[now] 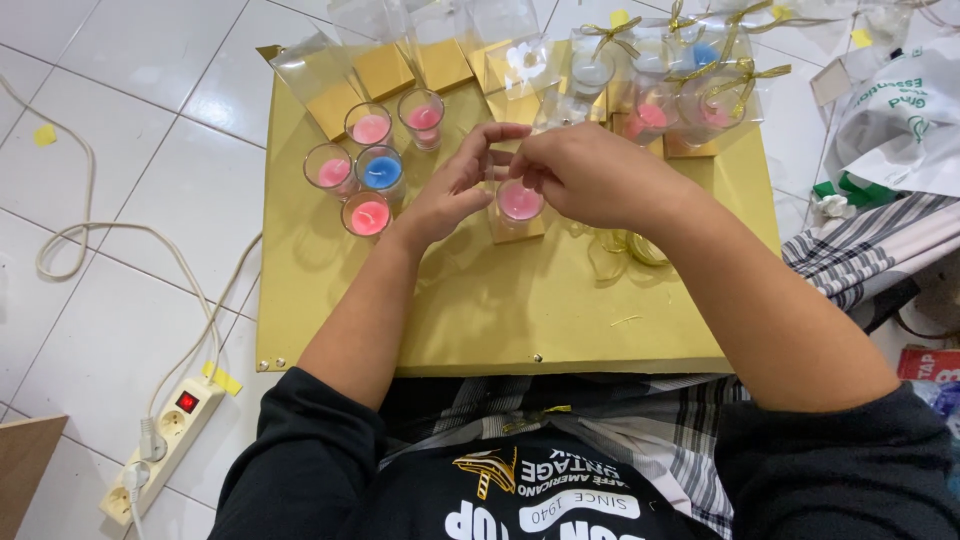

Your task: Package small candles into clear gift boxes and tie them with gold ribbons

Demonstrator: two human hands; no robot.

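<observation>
A gold board (pixel 500 310) on the white tiled floor (pixel 130 140) carries glass candle cups (pixel 371 170) and clear gift boxes (pixel 640 85).

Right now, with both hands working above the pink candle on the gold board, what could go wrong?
1. The hands, left hand and right hand, crowd the pink candle glass on its small gold base; a nudge could tip it.
2. The loose candle glasses stand close by the left wrist; a sweep of the arm may knock them over.
3. The gold ribbon lies under the right forearm and could snag.

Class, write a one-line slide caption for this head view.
Both hands work above a pink candle on a gold board.
</observation>
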